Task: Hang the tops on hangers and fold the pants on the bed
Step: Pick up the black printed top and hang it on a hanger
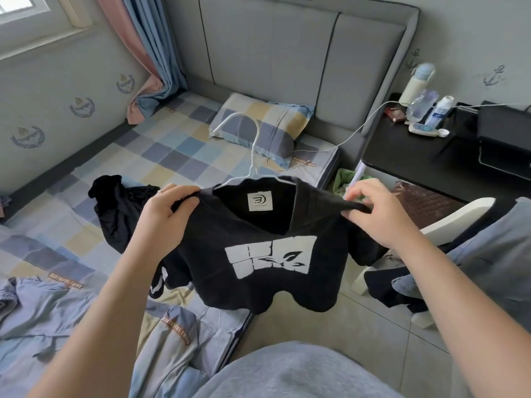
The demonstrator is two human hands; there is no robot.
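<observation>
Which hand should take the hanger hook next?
Left, probably: left hand grips the black top nearer the hanger hook, which leans its way; right hand pinches the far shoulder.

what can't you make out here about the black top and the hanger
Head view:
- White hanger: arms hidden inside the black top.
- Collar label: print too small to read.
- Dark garment on the bed: crumpled, partly behind the left hand; type unclear.
- Blue clothing: cut by the left edge.

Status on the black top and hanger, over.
Left hand grips one shoulder, right hand pinches the other. Black top on white hanger, hook out the collar. Nothing blocking.
</observation>
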